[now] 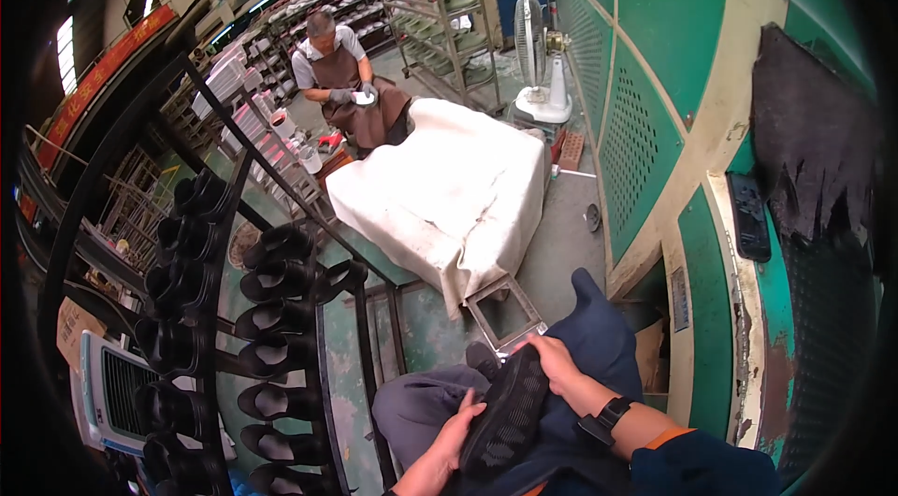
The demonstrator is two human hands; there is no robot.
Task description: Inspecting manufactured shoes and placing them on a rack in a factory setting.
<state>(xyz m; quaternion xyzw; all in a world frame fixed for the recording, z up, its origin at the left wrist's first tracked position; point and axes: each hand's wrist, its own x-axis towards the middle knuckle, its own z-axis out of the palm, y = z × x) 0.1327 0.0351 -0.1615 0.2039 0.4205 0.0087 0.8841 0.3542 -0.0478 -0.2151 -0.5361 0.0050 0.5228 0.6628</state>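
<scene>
A black shoe with a wavy-ridged black sole (505,416) is held over the wearer's lap, sole turned up toward the camera and one end angled forward. The bare left hand (456,431) grips its near left side, the thumb raised along the sole's edge and the fingers bent in against the shoe. The bare right hand (556,363) has its fingers closed about the far end, with a black wristwatch (613,413) above it on the forearm. Just beyond that end is a rectangular grey metal frame (481,320); whether the shoe touches it is hard to say from this angle.

Ahead is a large block draped in off-white cloth (449,183), and behind it sits a co-worker in a brown apron (341,85), grey-gloved hands around a small white object (363,98). To the left, a black metal rack (224,262) carries rows of black shoes (273,320).

For writing, a red banner (105,89) at upper left bears large pale characters, and a small grey plate (680,299) is fixed to the green metal cabinet (706,328) on the right. A black smartphone (748,215) rests against that cabinet's edge.
</scene>
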